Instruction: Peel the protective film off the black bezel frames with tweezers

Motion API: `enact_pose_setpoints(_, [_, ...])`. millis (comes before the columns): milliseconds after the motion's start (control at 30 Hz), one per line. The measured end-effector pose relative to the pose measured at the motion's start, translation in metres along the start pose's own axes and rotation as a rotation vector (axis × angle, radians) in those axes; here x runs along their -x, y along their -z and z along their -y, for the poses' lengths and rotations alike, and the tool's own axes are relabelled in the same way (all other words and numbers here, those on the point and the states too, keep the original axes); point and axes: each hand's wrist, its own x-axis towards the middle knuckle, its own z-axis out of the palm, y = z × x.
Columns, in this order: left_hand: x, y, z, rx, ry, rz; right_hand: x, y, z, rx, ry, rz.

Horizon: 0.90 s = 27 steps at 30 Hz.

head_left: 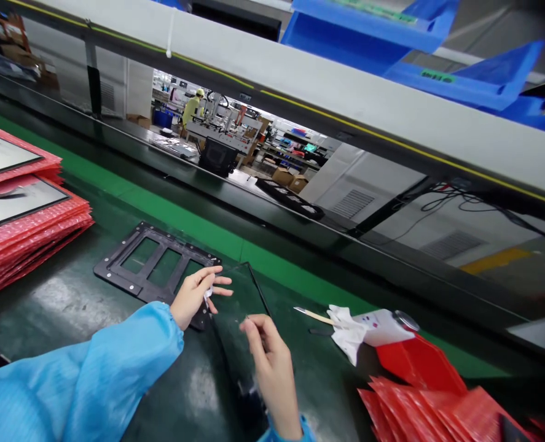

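Note:
My left hand [201,293] is over the right end of a black frame-like fixture [131,286], its fingers stretched forward. A small crumpled white wipe [208,294] is tucked between its thumb and fingers. My right hand [272,365] is bent, with thumb and forefinger close together. Whatever lies between those fingertips is too small to make out. Under and between both hands is a clear, black-edged panel [259,288]; its near part is dark and blurred, and I cannot tell whether either hand grips it.
On the left are stacked red bubble bags [32,242] with black-edged panels [16,199] on top. To the right lie a craft knife [316,316], a white cloth [348,334], a white bottle [385,325] and red bags [419,399]. Blue bins [466,77] sit on the shelf above.

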Motion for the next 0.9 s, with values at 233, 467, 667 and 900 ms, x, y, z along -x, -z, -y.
enact_pose_setpoints(233, [0.0,0.001,0.004,0.003,0.029,0.068,-0.019,-0.024,0.003,0.02,0.037,0.171])
enact_pose_setpoints(467, [0.0,0.0,0.006,-0.014,0.006,0.128,-0.015,-0.043,-0.002,0.029,0.01,0.039])
enact_pose_setpoints(667, [0.006,-0.004,-0.001,-0.163,-0.018,0.105,-0.016,-0.04,-0.005,-0.059,0.017,0.119])
enact_pose_setpoints(900, [0.008,-0.005,-0.003,-0.215,-0.039,0.122,-0.017,-0.039,-0.003,-0.179,-0.007,0.096])
